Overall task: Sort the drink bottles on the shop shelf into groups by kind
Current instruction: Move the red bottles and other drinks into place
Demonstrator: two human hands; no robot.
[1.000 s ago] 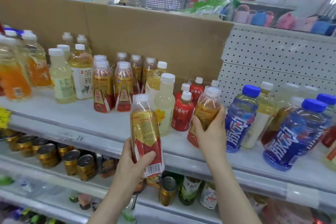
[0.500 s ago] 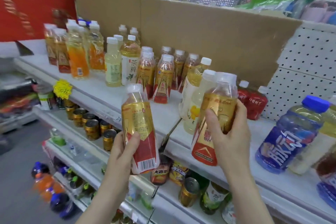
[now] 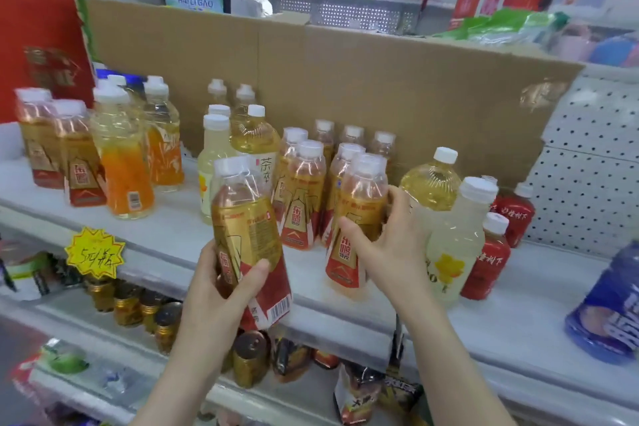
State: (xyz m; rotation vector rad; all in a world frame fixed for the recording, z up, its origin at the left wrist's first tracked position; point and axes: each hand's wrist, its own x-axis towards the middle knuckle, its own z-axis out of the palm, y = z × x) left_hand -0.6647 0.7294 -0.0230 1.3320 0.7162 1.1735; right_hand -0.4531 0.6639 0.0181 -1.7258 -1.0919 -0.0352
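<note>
Head view: left hand [image 3: 221,290] wrapped round a gold-and-red bottle [image 3: 249,239], tilted, held off and in front of the shelf [image 3: 166,239]. Right hand [image 3: 390,249] clasping a second gold-and-red bottle [image 3: 356,218], base at the shelf; touching or just above, impossible to tell. Directly behind, a cluster of matching bottles [image 3: 304,190], partly hidden. At far right, a blue bottle [image 3: 608,308] cut off by the frame. Lower-shelf cans [image 3: 131,304] blurred, labels unreadable.
</note>
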